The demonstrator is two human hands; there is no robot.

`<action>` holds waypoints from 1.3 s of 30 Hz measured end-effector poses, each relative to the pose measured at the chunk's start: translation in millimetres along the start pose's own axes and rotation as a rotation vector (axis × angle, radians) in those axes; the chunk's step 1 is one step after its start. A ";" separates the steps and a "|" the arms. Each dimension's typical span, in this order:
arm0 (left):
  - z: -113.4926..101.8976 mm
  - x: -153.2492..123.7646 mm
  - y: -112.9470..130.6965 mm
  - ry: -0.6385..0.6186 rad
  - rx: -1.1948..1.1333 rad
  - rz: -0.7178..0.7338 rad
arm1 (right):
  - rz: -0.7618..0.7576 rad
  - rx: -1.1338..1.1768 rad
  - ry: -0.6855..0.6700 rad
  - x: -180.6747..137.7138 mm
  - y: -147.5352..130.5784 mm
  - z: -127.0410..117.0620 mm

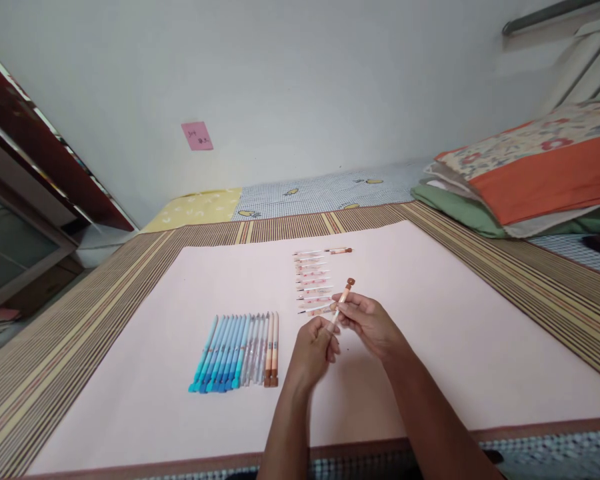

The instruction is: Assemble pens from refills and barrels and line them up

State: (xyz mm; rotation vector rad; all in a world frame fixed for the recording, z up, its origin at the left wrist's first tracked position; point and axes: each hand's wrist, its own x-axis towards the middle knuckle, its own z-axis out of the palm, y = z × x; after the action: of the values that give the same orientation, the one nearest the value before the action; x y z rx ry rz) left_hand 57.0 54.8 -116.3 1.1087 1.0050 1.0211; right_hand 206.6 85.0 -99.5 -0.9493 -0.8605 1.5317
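Between my two hands is a pale peach pen (pixel 345 293) with a brown shaped end, tilted up to the right. My left hand (pixel 314 348) closes round its lower part, and the fingers of my right hand (pixel 367 321) pinch its middle. Just beyond them lies a column of thin refills or slim pens (pixel 313 273) with pinkish patterns; my hands hide part of the nearest ones. At its top right is a short piece with a brown end (pixel 342 251). To the left, a row of blue pens (pixel 220 353) lies beside several clear ones (pixel 255 350) and two peach-and-brown pens (pixel 271 350).
A large pale pink sheet (pixel 145 413) covers the striped mat (pixel 80 320). Folded bedding with an orange and floral cover (pixel 545 167) is piled at the right. A pink note (pixel 197 136) is stuck on the wall behind.
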 end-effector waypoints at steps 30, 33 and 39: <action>1.7 -1.4 8.1 0.139 -0.100 -0.024 | -0.230 -0.820 0.500 16.5 7.6 -53.1; 1.7 -1.2 7.9 0.140 -0.102 -0.024 | -0.193 -0.847 0.503 15.2 3.8 -57.4; 2.0 -1.6 9.9 0.146 -0.088 -0.025 | -0.204 -0.854 0.518 13.5 3.3 -62.5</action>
State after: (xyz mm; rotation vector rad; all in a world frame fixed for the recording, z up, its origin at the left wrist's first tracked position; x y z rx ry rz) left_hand 57.3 54.3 -106.1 0.9579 1.0776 1.1277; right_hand 260.7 100.0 -130.2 -1.7086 -1.1919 0.6467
